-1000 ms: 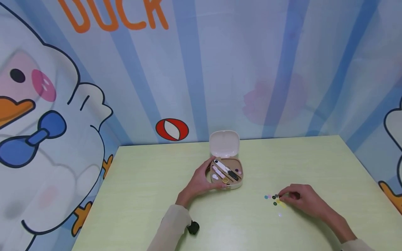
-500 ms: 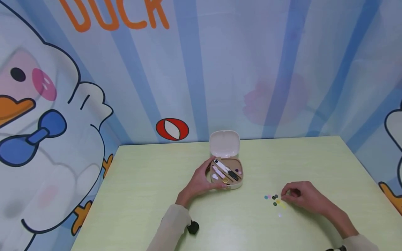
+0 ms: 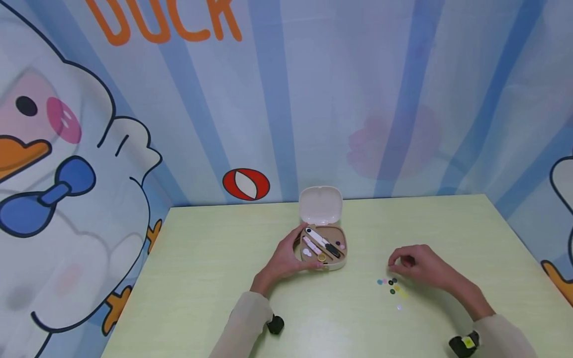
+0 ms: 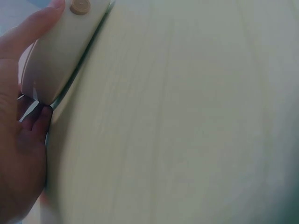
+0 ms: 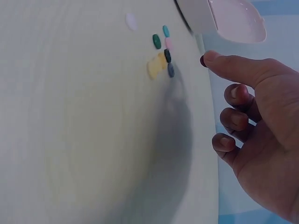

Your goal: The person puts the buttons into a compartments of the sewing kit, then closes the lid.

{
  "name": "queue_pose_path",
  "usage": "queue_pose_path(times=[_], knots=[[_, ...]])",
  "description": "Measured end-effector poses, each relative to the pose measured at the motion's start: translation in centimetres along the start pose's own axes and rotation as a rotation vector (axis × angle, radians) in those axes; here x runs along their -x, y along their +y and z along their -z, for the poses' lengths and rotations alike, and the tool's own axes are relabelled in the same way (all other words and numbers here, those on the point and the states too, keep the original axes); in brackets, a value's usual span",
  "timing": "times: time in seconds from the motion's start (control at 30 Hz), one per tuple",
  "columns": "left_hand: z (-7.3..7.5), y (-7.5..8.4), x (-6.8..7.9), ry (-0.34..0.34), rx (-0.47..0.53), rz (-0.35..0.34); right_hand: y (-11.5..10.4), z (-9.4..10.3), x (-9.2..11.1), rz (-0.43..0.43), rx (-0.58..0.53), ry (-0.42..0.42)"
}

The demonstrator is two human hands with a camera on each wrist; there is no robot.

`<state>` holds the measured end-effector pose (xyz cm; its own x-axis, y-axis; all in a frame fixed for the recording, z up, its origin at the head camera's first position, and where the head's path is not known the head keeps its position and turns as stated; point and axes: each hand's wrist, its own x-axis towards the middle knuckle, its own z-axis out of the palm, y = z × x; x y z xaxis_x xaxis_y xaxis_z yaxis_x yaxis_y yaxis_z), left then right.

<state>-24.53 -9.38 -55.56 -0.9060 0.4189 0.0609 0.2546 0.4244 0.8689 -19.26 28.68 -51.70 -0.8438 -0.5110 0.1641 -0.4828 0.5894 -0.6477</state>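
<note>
My left hand (image 3: 284, 254) grips the near left side of a small cream case (image 3: 334, 266), whose lid stands raised at the back. In the tan tray lie a white-and-black slim tool (image 3: 322, 242), a pink-and-white stick, a gold ring (image 3: 321, 257) and small dark and pink buttons (image 3: 337, 243). Over the table on the right, my right hand (image 3: 423, 266) pinches with thumb and index finger; a small dark button (image 5: 203, 61) shows at the thumb tip in the right wrist view. Just below that hand several loose buttons (image 3: 392, 291) are scattered in black, green, yellow, blue and pink.
A pale button (image 3: 399, 308) lies nearer the front than the others. The light wooden table (image 3: 201, 268) meets a printed blue curtain (image 3: 313, 99) at its back edge. A black wrist device (image 3: 275, 324) sits at the left sleeve.
My right hand has drawn back from the loose buttons, then lifted up and to the left, still pinching. My left hand and the case stay in place.
</note>
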Motion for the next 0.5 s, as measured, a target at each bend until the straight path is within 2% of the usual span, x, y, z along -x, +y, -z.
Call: queue_pose_path(times=[0.2, 0.5], knots=[[0.0, 0.3, 0.2, 0.006, -0.004, -0.009, -0.9, 0.1, -2.1, 0.007, -0.01, -0.017], [0.0, 0.0, 0.0, 0.0, -0.005, -0.014, -2.9, 0.1, -5.3, -0.002, -0.082, -0.041]])
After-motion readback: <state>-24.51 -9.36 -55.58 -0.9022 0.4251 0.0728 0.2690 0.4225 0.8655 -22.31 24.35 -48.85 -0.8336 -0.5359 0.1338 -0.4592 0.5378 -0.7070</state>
